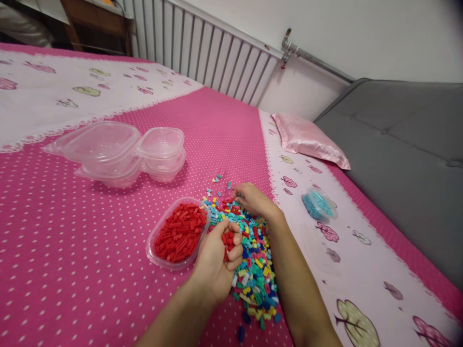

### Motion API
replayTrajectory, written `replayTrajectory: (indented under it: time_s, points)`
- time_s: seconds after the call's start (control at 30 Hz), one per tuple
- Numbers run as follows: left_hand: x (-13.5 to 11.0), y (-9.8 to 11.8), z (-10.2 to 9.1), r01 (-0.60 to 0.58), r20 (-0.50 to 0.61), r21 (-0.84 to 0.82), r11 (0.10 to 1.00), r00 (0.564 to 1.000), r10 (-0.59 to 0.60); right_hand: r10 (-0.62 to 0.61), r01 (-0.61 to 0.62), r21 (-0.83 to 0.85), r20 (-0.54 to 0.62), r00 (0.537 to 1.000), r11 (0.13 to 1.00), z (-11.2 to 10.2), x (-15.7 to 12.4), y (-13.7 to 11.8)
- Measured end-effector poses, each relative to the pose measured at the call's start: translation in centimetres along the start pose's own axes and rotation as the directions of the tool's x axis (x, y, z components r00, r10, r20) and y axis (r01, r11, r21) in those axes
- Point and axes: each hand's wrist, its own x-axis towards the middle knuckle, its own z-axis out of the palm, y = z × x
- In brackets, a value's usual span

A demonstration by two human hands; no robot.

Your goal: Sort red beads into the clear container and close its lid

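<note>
Closest to me, my left hand is cupped around a small clutch of red bricks, fingers curled in, and it hovers just beside the tub of red bricks, which looks well filled. Under and right of that hand runs the mixed pile of red, blue, yellow, green and teal bricks, spread in a long heap on the pink dotted bedspread. My right hand rests at the far end of the pile, fingers bent down onto the bricks; I cannot tell whether it has pinched one or is only touching them. Off to the right, apart from the heap, sits a small tub of light blue bricks on the pale flowered border. I judge the sorting partly done: red is largely gathered, light blue has begun, yet plenty of reds and every other colour lie in the heap. Further back, a stack of clear empty containers waits, then a pink pillow and the white radiator
</note>
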Motion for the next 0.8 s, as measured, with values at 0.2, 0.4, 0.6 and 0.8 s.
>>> replayTrajectory:
  time_s: [0.2,0.4,0.6,0.8]
  points:
    - [0.0,0.2,0.1,-0.001,-0.045,-0.009,1.0,0.999,0.001,-0.168,0.197,0.164,-0.172,0.971,0.967,-4.8,-4.1,-2.5]
    - [-0.5,0.1,0.6,0.045,0.095,0.039,0.998,0.994,-0.049,-0.294,0.309,0.164,-0.108,0.95,0.937,-7.8,-9.7,-6.8]
    - [-1.3,-0.2,1.2,0.122,0.147,0.117,0.986,0.979,-0.139,0.069,0.037,0.208,-0.479,0.875,0.978,-5.3,-15.7,-6.7]
    - [-5.1,1.3,2.2,-0.218,0.22,0.148,0.965,0.958,0.183,0.522,-0.542,0.05,-0.353,0.777,0.839,4.1,-28.8,-4.6]
